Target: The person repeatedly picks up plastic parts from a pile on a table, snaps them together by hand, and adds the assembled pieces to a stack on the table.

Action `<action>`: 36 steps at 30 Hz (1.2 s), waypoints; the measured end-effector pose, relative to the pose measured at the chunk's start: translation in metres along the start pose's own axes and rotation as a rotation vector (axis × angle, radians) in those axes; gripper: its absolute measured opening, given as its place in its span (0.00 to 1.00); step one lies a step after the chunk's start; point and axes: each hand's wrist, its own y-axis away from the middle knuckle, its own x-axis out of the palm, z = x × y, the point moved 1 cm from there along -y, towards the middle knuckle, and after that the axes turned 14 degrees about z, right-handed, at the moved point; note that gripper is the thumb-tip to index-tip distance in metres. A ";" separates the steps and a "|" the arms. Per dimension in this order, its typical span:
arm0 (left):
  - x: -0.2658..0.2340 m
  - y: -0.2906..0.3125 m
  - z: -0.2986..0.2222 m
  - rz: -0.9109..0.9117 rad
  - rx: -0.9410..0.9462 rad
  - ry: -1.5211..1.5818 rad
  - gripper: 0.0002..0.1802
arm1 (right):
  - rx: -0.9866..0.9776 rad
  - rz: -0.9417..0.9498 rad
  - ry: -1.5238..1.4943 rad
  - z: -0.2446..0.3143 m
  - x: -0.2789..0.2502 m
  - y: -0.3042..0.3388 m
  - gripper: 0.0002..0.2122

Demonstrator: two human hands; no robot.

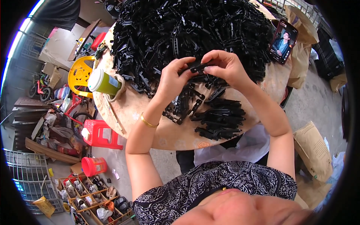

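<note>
Between both hands is a narrow black plastic part [197, 68], raised above the near side of a large heap of similar black plastic parts [161, 33]. My left hand [175, 76] pinches its left end, and a bangle circles that wrist. On the other end, my right hand [225, 69] closes with thumb and forefinger. Its exact kind cannot be made out. Below the hands, a smaller pile of long black parts [221, 118] lies near the table's front edge, roughly lined up. Several loose black pieces [182, 108] lie just left of that pile.
The round table [168, 140] carries a green cup with a white lid [103, 82] at left and a propped phone [284, 41] at right. Around it stand a yellow chair [79, 75], a red stool [101, 134], a red bucket [93, 166], a shoe rack [90, 198] and paper sacks [313, 150].
</note>
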 end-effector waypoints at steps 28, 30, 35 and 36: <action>0.007 0.014 -0.006 -0.024 -0.058 0.309 0.18 | -0.279 0.057 0.874 0.005 0.009 -0.001 0.12; 0.006 0.014 -0.007 -0.038 -0.008 0.228 0.17 | -0.433 -0.064 1.074 0.009 0.009 -0.004 0.16; 0.006 0.014 -0.012 -0.054 0.153 -0.230 0.16 | 0.034 0.096 0.644 0.001 0.005 -0.001 0.17; 0.006 0.015 -0.013 -0.054 0.152 -0.231 0.16 | 0.034 0.096 0.643 0.000 0.003 -0.001 0.17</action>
